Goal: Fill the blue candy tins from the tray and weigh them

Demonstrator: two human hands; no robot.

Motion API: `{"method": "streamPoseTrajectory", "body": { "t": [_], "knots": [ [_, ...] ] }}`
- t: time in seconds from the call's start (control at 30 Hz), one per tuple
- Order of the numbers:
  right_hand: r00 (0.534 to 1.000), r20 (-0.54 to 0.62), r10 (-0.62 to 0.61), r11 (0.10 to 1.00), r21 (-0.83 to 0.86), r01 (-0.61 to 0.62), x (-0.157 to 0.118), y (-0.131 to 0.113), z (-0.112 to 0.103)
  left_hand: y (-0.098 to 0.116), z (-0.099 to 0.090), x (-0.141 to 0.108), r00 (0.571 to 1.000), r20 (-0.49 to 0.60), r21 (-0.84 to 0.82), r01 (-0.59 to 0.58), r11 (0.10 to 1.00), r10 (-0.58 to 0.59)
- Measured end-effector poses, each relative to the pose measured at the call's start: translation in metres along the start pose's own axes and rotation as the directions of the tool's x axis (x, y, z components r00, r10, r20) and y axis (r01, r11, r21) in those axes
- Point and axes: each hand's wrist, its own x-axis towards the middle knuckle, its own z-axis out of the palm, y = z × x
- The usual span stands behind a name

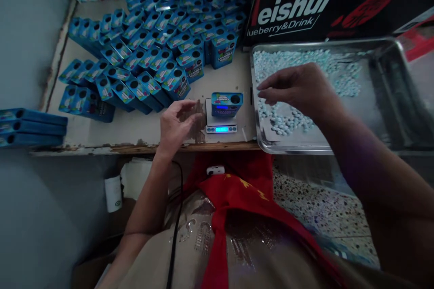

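Observation:
A small blue printed box [226, 105] with a round hole in its top stands on a small digital scale [221, 122] with a lit blue display. Just left of the scale is my left hand [176, 124], thumb and fingers curved and apart, holding nothing. My right hand [298, 88] hovers over the left side of a metal tray [305, 147]. Its thumb and fingertips are drawn close together; anything between them is too small to make out. Pale blue and white candies [288, 122] lie spread in the tray beneath it.
Several rows of similar blue boxes [145, 54] crowd the table's left and back. More boxes [32, 127] jut out at the far left edge. A black printed carton [339, 11] stands behind the tray. A white cup [113, 194] sits below table level.

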Motion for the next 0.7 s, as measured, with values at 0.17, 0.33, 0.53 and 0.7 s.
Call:
{"method": "streamPoseTrajectory", "body": {
  "t": [0.17, 0.33, 0.53, 0.7],
  "knots": [
    [0.958, 0.178, -0.227, 0.929, -0.257, 0.268, 0.022, -0.034, 0.015, -0.011, -0.015, 0.001, 0.999, -0.032, -0.024, 0.027, 0.999, -0.028],
    [0.897, 0.335, -0.288, 0.806, -0.422, 0.415, 0.028, -0.043, 0.025, -0.02, -0.023, 0.0, 0.997, -0.064, -0.07, 0.04, 0.997, -0.045],
    [0.937, 0.232, -0.26, 0.866, -0.374, 0.333, 0.016, -0.045, 0.035, -0.027, -0.025, -0.004, 0.996, -0.069, -0.108, 0.047, 0.993, -0.055],
    [0.977, 0.058, -0.205, 0.952, -0.22, 0.213, 0.01, -0.046, 0.033, -0.028, -0.028, -0.007, 0.997, -0.074, -0.115, 0.03, 0.993, -0.039]
  ]
}}
